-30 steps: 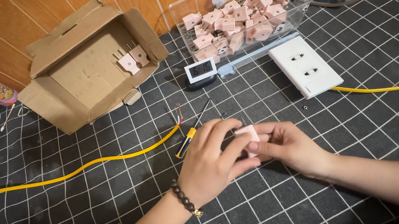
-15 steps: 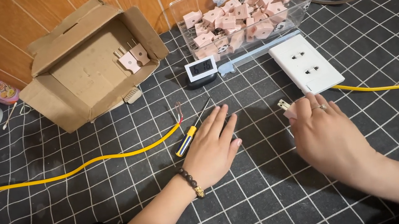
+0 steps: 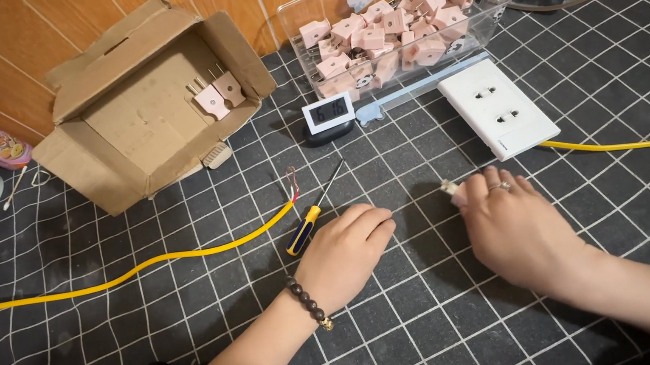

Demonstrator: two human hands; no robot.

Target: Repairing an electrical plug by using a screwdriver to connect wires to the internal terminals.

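Your right hand [image 3: 516, 227] closes on a pink plug [image 3: 453, 190] near the white socket [image 3: 497, 108]. Your left hand [image 3: 344, 250] rests flat and empty beside the yellow-handled screwdriver [image 3: 314, 211]. Two plugs lie boxed; many wait in the clear bin [image 3: 394, 13].

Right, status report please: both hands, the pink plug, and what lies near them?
Left hand flat on mat, empty, beside screwdriver. Right hand covering pink plug, prongs poking out; grip unclear. White socket plate just ahead, nothing between.
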